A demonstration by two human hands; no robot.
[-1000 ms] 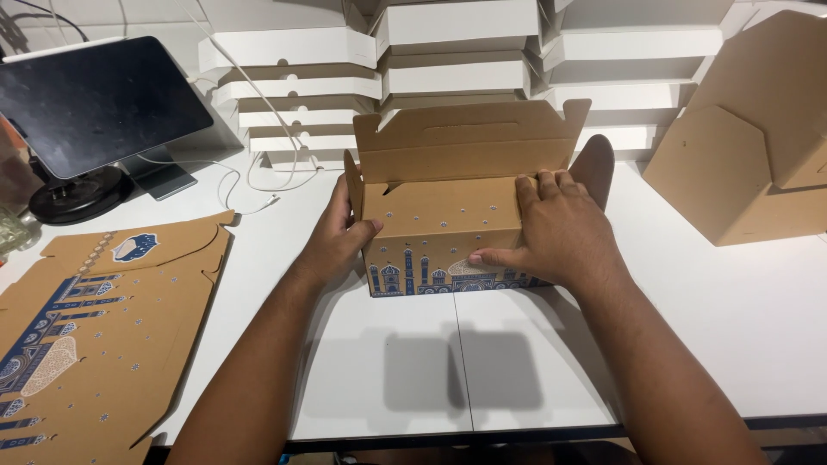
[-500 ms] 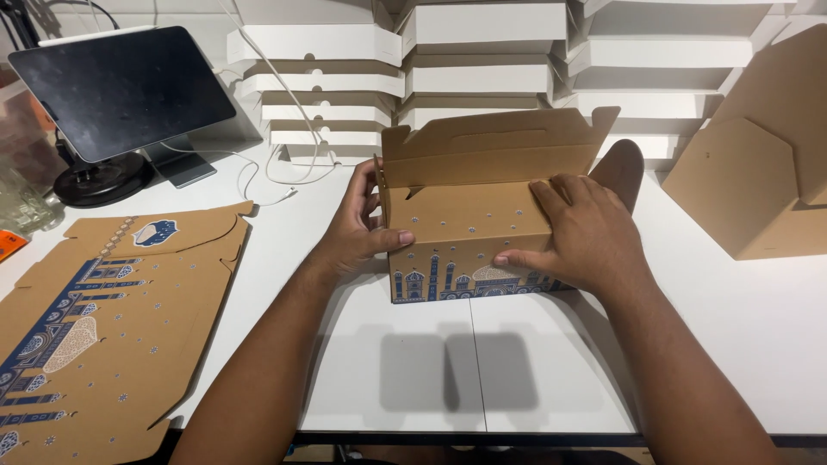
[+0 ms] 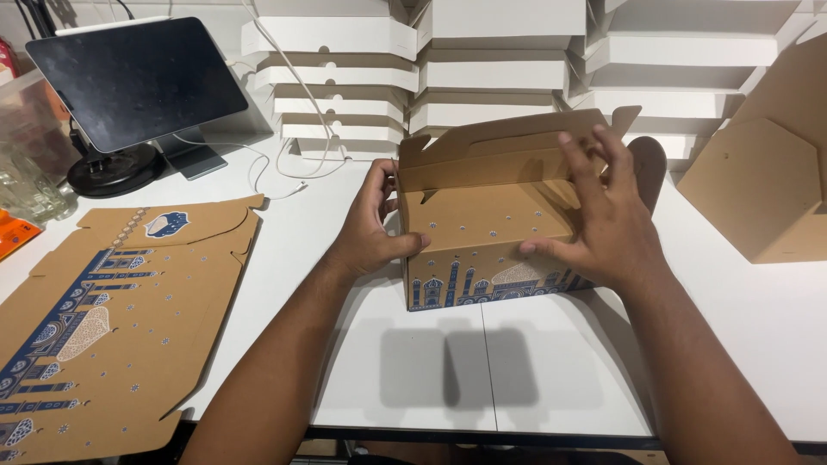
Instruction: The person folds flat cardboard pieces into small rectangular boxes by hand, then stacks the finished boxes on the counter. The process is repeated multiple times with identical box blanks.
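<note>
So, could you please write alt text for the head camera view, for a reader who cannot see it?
Two bare hands hold a brown cardboard box with blue printed buildings on a white table: the left hand grips its left end, the right hand spreads over its front and flaps. A flat box blank lies at left, with a dark tablet and stacked white boxes behind.

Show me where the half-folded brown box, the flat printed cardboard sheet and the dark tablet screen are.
half-folded brown box (image 3: 482, 226): head view, on its front wall.
flat printed cardboard sheet (image 3: 129, 327): head view, middle of the sheet.
dark tablet screen (image 3: 138, 82): head view, centre of the screen.
</note>
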